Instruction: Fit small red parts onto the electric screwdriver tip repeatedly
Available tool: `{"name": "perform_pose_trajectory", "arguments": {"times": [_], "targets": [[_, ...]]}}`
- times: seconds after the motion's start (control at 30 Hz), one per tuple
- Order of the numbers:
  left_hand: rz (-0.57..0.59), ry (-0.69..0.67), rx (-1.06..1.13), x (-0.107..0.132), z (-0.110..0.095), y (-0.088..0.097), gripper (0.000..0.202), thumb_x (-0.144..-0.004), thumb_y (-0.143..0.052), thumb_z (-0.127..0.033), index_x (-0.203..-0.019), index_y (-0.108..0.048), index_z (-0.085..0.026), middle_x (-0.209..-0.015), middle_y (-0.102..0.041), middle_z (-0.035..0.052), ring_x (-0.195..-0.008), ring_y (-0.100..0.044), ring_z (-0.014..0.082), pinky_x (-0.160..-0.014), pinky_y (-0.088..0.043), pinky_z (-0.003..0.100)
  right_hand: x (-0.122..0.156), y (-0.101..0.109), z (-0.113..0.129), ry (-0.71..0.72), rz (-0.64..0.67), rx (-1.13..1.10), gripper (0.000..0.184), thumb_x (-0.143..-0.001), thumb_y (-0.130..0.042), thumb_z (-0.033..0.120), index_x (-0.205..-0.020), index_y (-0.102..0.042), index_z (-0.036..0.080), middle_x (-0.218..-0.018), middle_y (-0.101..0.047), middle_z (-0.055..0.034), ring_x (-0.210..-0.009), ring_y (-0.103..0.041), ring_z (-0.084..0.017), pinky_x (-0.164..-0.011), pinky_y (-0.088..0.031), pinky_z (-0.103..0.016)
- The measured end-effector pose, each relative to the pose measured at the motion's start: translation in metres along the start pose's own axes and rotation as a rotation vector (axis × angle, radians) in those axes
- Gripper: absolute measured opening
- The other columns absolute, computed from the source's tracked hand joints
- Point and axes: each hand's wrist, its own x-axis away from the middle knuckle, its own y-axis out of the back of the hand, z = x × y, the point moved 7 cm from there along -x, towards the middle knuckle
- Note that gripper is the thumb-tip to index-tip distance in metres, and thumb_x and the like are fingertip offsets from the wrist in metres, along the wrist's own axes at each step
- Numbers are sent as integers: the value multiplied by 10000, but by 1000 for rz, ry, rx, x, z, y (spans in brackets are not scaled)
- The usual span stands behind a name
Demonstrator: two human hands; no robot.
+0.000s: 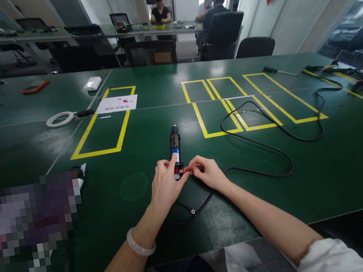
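Observation:
In the middle of the green table lies a slim power tool with its inner parts exposed (175,144), a thin tip pointing away from me. My left hand (166,182) is closed around its near end, the thumb lying along the blue and silver section. At that end my right hand (207,172) pinches a small orange-red part (183,170), too small and too covered by fingers to name. A black cable (208,199) passes beneath my hands, and a thin lead with a ring terminal (193,211) rests just below them.
The black cable loops out to the right, near a screwdriver (279,71). Yellow tape (96,153) marks rectangles on the table. A paper label (117,104), a white coiled cable (60,119), a white box (93,83) and an orange-edged phone (35,87) lie left. People sit beyond.

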Motion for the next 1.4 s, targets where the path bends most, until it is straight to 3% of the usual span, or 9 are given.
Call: {"name": "perform_pose_trajectory", "arguments": {"times": [0.27,0.63,0.87,1.0,1.17,1.3,1.4], "targets": [[-1,11,-110,1,-3,5,655,-862,-558,-480,-1456,-377,-274,-1104,-497,93,-973,-552,246,-784,-463,329,0,-1,-4,3,3,-9,186,-789,-479,91,-879,-616,179,-768,-686,-3,-704,-665,-137,-697,-508,-264],[3,-1,-143,1,-3,7,642,-857,-554,-453,-1449,-394,-263,-1102,-499,99,-941,-570,242,-781,-465,331,-3,-1,-16,-44,4,-77,165,-794,-488,117,-871,-622,172,-836,-700,-22,-707,-643,-130,-697,-501,-262],[48,-27,-176,-5,11,13,616,-832,-576,-448,-1423,-446,-332,-1124,-476,85,-933,-565,224,-781,-481,321,-4,8,-23,-92,-27,-123,134,-835,-494,169,-877,-622,175,-871,-718,-37,-710,-646,-128,-651,-491,-246],[89,12,-204,-10,39,23,638,-839,-537,-498,-1448,-414,-355,-1157,-458,89,-981,-562,240,-760,-500,328,-4,17,-24,-127,-37,-113,127,-855,-502,210,-878,-623,178,-877,-723,-40,-703,-639,-126,-623,-487,-238],[118,113,-277,-25,102,44,661,-846,-481,-555,-1469,-386,-355,-1208,-446,115,-1040,-560,289,-800,-509,386,-4,22,-26,-166,-35,-124,129,-853,-518,228,-878,-631,172,-875,-723,-48,-689,-632,-126,-600,-478,-233],[104,190,-307,-40,155,63,654,-871,-482,-523,-1475,-394,-287,-1230,-470,133,-1039,-555,278,-894,-476,406,-5,21,-26,-160,-18,-104,138,-854,-517,221,-866,-644,171,-857,-722,-43,-680,-629,-122,-601,-469,-231],[84,195,-308,-49,182,77,631,-906,-473,-482,-1468,-403,-202,-1241,-485,132,-1040,-534,243,-968,-434,422,-5,20,-26,-163,-10,-99,139,-852,-522,219,-865,-652,171,-852,-725,-41,-680,-635,-123,-604,-467,-232]]}}
